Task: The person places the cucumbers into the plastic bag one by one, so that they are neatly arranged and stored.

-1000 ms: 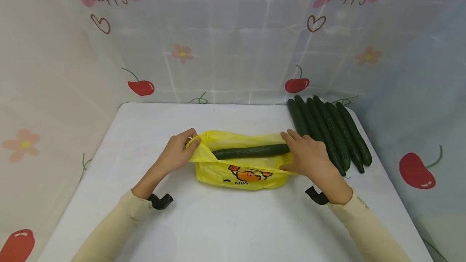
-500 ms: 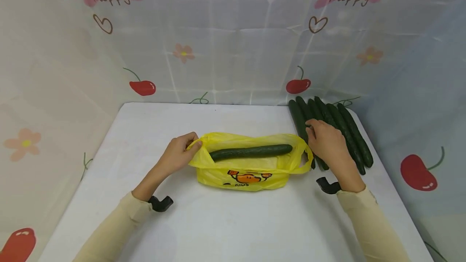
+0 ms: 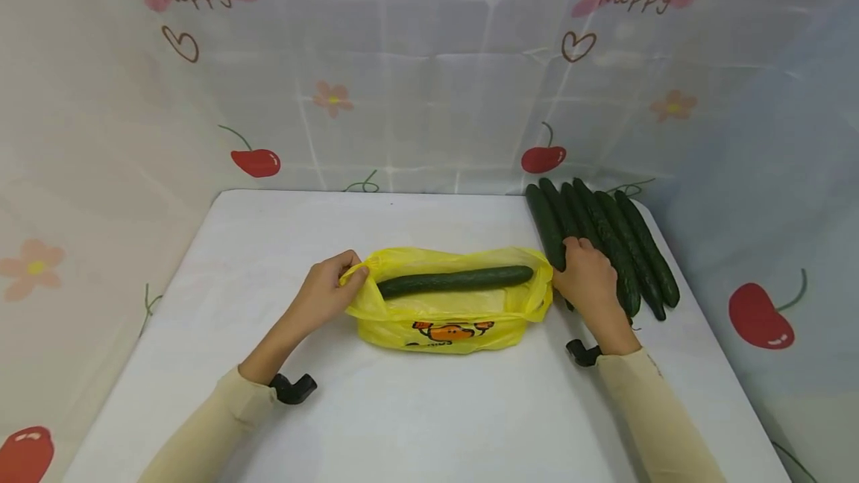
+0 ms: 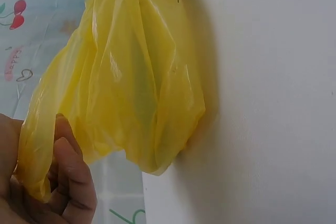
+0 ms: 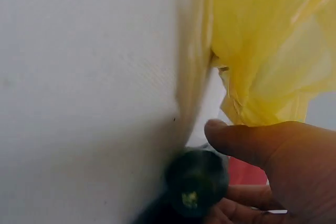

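A yellow plastic bag (image 3: 436, 330) with an orange cartoon print lies on the white table, its mouth spread wide. Inside it, one dark green cucumber (image 3: 456, 282) shows lengthwise. My left hand (image 3: 329, 285) pinches the bag's left handle between thumb and fingers; the left wrist view shows the yellow loop within that hand (image 4: 58, 182). My right hand (image 3: 590, 282) is over the near ends of the leftmost cucumbers in the row. In the right wrist view, a blurred cucumber end (image 5: 197, 182) lies between the straight thumb (image 5: 247, 140) and the fingers, the thumb apart from it.
Several cucumbers (image 3: 624, 244) lie side by side at the table's back right, close to the bag's right end. A printed curtain (image 3: 429, 95) stands behind the white table (image 3: 416, 408) and along both sides.
My right hand has let go of the bag's right edge and moved right to the cucumbers, then down toward their near ends. The left hand keeps its hold on the bag.
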A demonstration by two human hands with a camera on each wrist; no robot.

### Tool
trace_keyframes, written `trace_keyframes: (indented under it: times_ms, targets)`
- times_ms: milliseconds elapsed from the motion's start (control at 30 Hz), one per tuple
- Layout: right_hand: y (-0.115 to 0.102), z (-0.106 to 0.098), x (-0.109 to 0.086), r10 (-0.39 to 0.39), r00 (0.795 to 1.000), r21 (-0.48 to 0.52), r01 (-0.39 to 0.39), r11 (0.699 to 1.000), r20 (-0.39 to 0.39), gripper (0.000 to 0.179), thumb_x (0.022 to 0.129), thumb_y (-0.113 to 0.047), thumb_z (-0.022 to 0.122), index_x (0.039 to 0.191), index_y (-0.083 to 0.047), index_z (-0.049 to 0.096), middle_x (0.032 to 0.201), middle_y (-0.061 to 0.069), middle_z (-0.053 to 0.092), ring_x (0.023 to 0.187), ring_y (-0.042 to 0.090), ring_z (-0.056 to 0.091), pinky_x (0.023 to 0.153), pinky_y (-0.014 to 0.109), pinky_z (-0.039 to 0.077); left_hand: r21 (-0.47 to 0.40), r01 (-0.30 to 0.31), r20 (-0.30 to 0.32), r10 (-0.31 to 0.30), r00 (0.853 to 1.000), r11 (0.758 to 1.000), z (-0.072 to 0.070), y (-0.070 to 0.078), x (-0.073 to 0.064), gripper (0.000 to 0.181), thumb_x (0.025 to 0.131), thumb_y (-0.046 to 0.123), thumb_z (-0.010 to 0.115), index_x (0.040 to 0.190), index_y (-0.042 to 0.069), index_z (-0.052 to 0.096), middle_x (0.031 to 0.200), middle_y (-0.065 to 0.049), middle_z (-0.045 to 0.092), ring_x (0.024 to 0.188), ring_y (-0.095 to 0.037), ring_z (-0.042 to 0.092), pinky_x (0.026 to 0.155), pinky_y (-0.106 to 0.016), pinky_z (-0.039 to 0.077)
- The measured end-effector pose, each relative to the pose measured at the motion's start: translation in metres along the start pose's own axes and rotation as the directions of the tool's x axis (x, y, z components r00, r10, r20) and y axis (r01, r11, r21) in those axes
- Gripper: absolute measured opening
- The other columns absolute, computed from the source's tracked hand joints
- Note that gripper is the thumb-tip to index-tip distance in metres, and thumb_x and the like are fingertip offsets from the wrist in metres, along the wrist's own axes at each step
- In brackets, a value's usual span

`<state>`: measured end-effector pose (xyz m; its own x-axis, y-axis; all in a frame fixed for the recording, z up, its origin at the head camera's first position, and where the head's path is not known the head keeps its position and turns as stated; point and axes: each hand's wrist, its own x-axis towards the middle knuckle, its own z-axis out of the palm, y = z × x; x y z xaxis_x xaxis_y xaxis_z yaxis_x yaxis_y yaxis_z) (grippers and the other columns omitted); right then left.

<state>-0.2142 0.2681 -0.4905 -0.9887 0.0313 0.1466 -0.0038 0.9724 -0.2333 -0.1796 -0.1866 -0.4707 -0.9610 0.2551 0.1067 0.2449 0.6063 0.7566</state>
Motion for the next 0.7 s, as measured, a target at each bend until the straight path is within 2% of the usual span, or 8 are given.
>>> trace_keyframes:
  times_ms: [167, 367, 500, 700]
  targets:
    - [-0.003, 0.006, 0.006, -0.003, 1.0, -0.026, 0.003, 1.0, 0.002, 0.064, 0.087, -0.033, 0.069, 0.132, 0.007, 0.049, 0.122, 0.031, 0.053, 0.092, 0.05, 0.06, 0.069, 0.063, 0.051, -0.028, 0.009, 0.012, -0.009, 1.0, 1.0, -0.001, 0.004, -0.002, 0.027, 0.099, 0.044, 0.055, 0.086, 0.021, 0.053, 0.062, 0.0, 0.043, 0.048, -0.01, 0.038, 0.043, -0.024, 0.034]
    - [0.004, 0.008, 0.01, 0.016, 1.0, 0.012, -0.016, 1.0, -0.011, 0.068, 0.085, -0.037, 0.073, 0.133, 0.005, 0.051, 0.124, 0.029, 0.054, 0.094, 0.051, 0.06, 0.073, 0.063, 0.052, -0.066, 0.041, 0.01, -0.041, 0.999, 0.997, 0.0, 0.007, -0.003, 0.021, 0.097, 0.044, 0.058, 0.098, 0.024, 0.056, 0.061, -0.001, 0.05, 0.047, -0.01, 0.041, 0.042, -0.024, 0.036]
    - [0.007, 0.008, 0.011, 0.038, 0.998, 0.065, -0.035, 0.997, -0.046, 0.063, 0.085, -0.035, 0.072, 0.131, 0.004, 0.054, 0.127, 0.028, 0.054, 0.099, 0.05, 0.06, 0.079, 0.064, 0.051, -0.077, 0.052, 0.003, -0.052, 0.999, 0.996, 0.002, 0.005, -0.003, 0.021, 0.097, 0.042, 0.06, 0.108, 0.026, 0.054, 0.069, -0.002, 0.059, 0.051, -0.013, 0.046, 0.045, -0.025, 0.039]
    - [0.011, 0.002, 0.014, 0.076, 0.992, 0.127, -0.062, 0.99, -0.103, 0.06, 0.085, -0.035, 0.069, 0.13, 0.003, 0.055, 0.129, 0.026, 0.052, 0.107, 0.048, 0.055, 0.086, 0.065, 0.048, -0.072, 0.04, 0.006, -0.04, 0.999, 0.997, 0.003, 0.004, -0.005, 0.019, 0.098, 0.042, 0.059, 0.11, 0.027, 0.055, 0.087, 0.0, 0.066, 0.062, -0.015, 0.054, 0.05, -0.026, 0.045]
